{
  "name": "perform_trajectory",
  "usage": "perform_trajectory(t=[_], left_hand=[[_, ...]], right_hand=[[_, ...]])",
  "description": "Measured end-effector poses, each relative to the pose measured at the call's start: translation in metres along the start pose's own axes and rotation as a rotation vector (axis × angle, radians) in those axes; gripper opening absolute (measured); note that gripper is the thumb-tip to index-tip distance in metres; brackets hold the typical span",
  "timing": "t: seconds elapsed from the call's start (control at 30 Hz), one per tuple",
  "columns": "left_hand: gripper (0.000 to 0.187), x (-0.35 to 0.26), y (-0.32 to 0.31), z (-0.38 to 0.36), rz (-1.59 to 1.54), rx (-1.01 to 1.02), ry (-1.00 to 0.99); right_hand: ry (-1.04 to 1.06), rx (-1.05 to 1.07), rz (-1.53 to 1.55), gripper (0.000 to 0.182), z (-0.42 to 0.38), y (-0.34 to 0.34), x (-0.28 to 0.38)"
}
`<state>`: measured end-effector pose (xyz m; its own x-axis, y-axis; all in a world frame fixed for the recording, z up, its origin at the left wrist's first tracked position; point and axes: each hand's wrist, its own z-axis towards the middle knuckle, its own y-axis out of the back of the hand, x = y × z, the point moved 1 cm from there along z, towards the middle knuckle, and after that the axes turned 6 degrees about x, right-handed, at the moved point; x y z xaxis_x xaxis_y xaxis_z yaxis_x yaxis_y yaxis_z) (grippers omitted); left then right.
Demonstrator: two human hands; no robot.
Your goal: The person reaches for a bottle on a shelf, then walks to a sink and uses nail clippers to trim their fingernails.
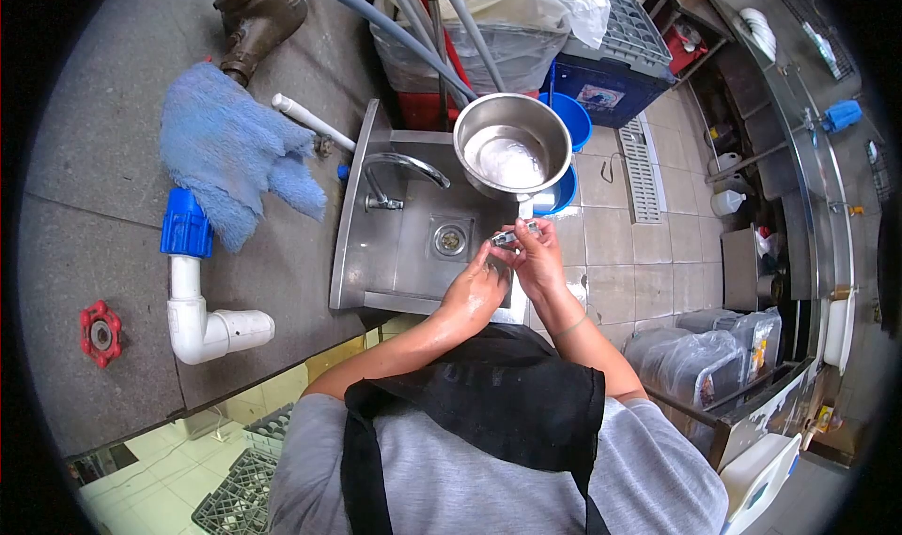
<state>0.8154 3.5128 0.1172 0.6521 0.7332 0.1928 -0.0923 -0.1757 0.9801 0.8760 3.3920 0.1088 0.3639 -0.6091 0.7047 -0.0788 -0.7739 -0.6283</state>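
My left hand [474, 289] and my right hand [539, 258] meet over the front right edge of the steel sink [404, 244]. Between their fingers is a small shiny metal piece [507, 238], too small to name. Just beyond my fingers, a round steel pot [512, 146] with some clear liquid in it stands at the sink's right edge, its handle pointing toward me. The curved faucet [406, 164] arches over the basin, above the drain [450, 240]. Both hands look wet.
On the left wall hang a blue cloth [230, 145], a white pipe [202, 328] with a blue fitting and a red valve wheel [101, 333]. Blue buckets [569, 122] stand behind the pot. A blue crate [601, 89] is farther back. Bagged containers [681, 361] are at right.
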Motion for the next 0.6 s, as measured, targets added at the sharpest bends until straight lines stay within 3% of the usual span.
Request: perform_trajectory(t=[0.07, 0.2, 0.27, 0.6], left_hand=[[0.030, 0.000, -0.003, 0.000, -0.014, 0.060, -0.013], [0.032, 0.009, -0.003, -0.002, 0.053, 0.152, -0.078], [0.032, 0.014, -0.008, -0.009, 0.116, 0.074, -0.124], [0.032, 0.036, 0.000, -0.018, 0.384, -0.001, -0.214]], right_hand=[[0.004, -0.011, 0.000, 0.029, 0.001, -0.003, 0.001], [-0.251, 0.066, 0.028, 0.028, 0.015, -0.001, 0.016], [-0.335, 0.158, -0.056, 0.028, 0.022, -0.002, 0.025], [-0.367, 0.179, -0.254, 0.036, 0.032, -0.021, 0.038]])
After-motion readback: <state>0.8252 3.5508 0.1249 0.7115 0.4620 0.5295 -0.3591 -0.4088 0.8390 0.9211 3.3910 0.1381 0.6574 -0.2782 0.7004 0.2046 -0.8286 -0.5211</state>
